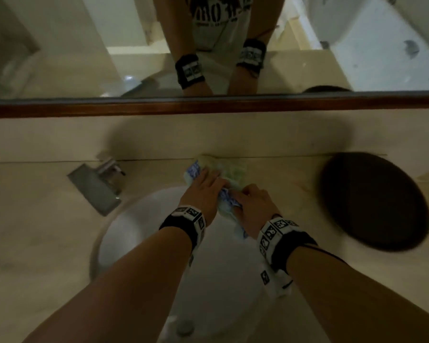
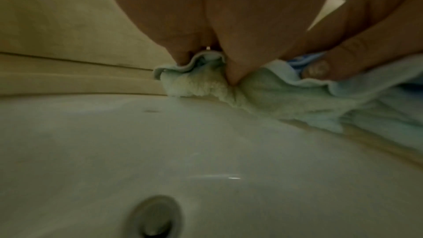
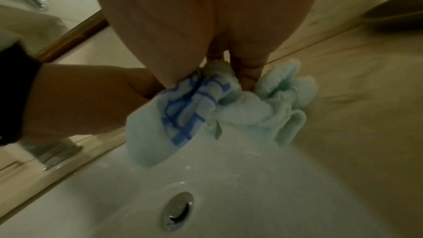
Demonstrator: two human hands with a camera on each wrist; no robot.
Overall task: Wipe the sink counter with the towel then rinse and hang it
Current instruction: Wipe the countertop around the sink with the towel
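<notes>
While left hand [image 1: 203, 188] fingers press flat, right hand [image 1: 252, 206] fingers bunch the towel [image 1: 229, 173].

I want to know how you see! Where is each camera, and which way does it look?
Head: on the head, looking down at both hands, left hand and right hand, on the towel at the sink rim; forearms show.
Left wrist: under the left hand, facing fingers pressing the towel.
Right wrist: under the right hand, facing fingers gripping the towel; left forearm shows.
Shared: towel, sink, drain.
</notes>
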